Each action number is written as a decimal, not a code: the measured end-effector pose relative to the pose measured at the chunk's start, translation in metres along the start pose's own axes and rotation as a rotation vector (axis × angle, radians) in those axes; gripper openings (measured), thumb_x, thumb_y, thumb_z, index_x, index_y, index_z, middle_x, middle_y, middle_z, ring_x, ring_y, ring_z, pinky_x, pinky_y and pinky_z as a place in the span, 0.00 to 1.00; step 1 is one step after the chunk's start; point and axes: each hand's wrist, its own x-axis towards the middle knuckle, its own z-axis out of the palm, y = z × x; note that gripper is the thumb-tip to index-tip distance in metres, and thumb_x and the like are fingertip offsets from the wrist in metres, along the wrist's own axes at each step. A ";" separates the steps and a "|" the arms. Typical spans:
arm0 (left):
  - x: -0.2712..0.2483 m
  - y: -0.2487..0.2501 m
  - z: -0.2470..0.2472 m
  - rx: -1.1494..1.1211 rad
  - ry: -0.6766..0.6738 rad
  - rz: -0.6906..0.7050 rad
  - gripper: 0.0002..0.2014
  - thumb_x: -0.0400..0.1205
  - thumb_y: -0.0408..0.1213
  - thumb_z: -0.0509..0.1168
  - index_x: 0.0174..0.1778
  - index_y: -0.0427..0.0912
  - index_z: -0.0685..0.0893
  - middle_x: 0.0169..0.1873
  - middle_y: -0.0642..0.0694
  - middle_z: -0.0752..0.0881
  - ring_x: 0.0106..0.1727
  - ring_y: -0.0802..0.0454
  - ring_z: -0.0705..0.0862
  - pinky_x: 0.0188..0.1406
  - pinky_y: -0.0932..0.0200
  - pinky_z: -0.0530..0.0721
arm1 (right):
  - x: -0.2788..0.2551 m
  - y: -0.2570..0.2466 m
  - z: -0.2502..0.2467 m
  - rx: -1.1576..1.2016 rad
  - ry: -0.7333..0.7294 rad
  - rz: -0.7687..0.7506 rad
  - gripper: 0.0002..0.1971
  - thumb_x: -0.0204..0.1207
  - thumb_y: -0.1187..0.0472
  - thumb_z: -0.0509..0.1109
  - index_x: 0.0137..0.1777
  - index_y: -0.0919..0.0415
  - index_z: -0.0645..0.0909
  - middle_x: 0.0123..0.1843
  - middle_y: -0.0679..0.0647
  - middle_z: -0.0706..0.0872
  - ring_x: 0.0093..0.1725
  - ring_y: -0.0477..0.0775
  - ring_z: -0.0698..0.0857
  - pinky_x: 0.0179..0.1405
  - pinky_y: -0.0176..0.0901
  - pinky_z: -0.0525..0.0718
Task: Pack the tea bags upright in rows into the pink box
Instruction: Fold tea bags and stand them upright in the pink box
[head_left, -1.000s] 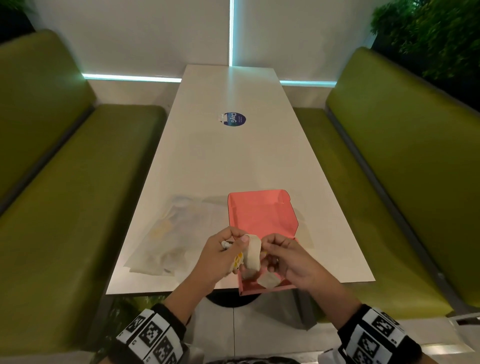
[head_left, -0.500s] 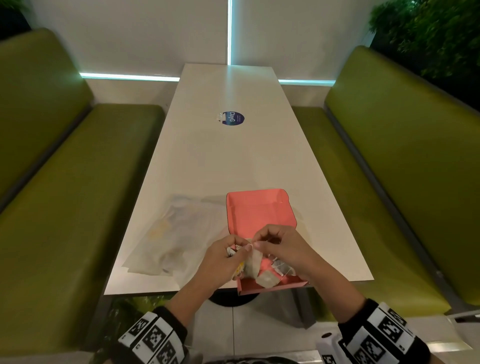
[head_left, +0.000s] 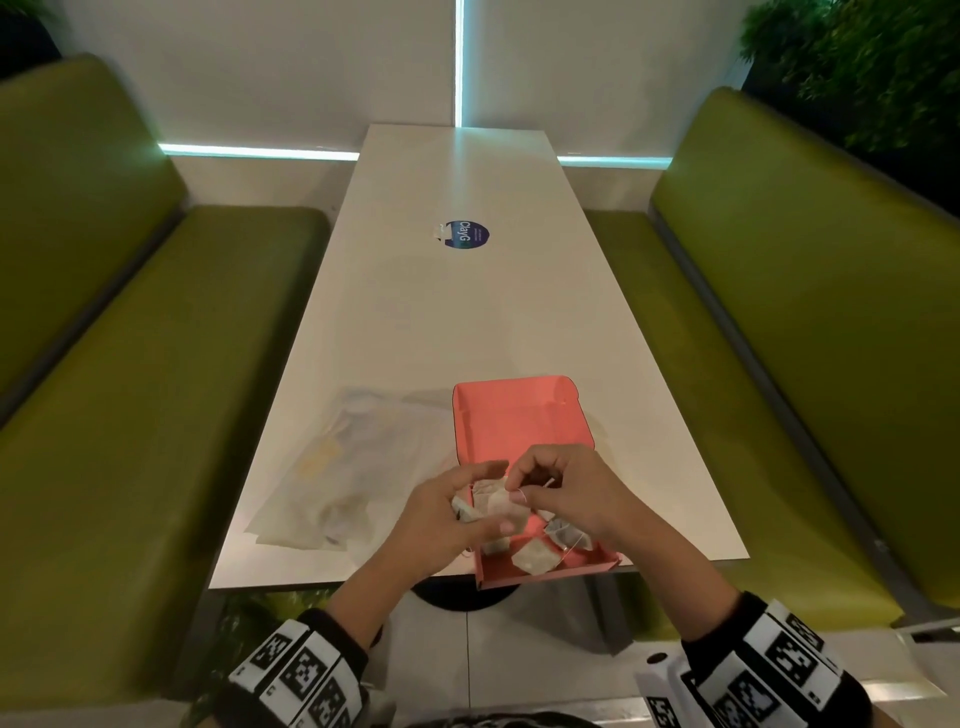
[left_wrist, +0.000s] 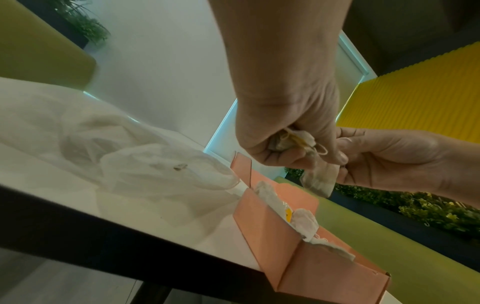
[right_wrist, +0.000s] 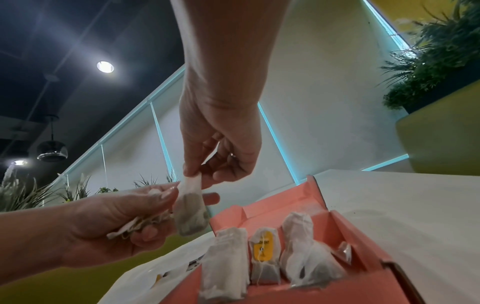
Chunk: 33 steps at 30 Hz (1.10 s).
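The pink box lies open at the near table edge, its lid folded back. Three tea bags stand side by side at its near end, one with a yellow tag. My left hand hovers over the box's left wall and grips a bunch of tea bags with tangled strings. My right hand meets it from the right and pinches the top of one tea bag, which hangs down above the box. In the left wrist view this hanging tea bag sits just below the left hand.
A crumpled clear plastic bag lies on the white table left of the box. A round blue sticker is farther up the table. Green benches run along both sides. The box overhangs the near table edge.
Both hands have moved a little forward, from the box's near end to above its middle. The right hand now pinches one bag by its top beside the left hand's bunch.
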 end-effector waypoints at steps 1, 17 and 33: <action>0.000 0.003 0.001 0.009 -0.022 -0.003 0.21 0.69 0.37 0.78 0.55 0.58 0.84 0.42 0.61 0.87 0.38 0.68 0.84 0.32 0.72 0.78 | 0.000 -0.001 0.000 0.013 -0.005 -0.010 0.08 0.70 0.72 0.74 0.39 0.59 0.85 0.37 0.49 0.87 0.34 0.35 0.81 0.39 0.25 0.81; -0.002 -0.002 0.006 0.182 0.003 -0.062 0.06 0.71 0.42 0.76 0.40 0.47 0.89 0.31 0.45 0.87 0.27 0.62 0.80 0.30 0.63 0.79 | 0.006 0.016 0.015 -0.108 0.043 0.153 0.08 0.64 0.60 0.81 0.38 0.59 0.84 0.34 0.47 0.81 0.35 0.42 0.76 0.36 0.31 0.74; -0.001 -0.031 -0.004 0.486 -0.024 -0.220 0.38 0.64 0.49 0.80 0.69 0.58 0.71 0.43 0.50 0.88 0.39 0.59 0.82 0.32 0.70 0.73 | 0.007 0.031 0.033 -0.554 -0.344 0.093 0.05 0.74 0.63 0.71 0.48 0.61 0.85 0.40 0.49 0.81 0.44 0.46 0.77 0.42 0.37 0.74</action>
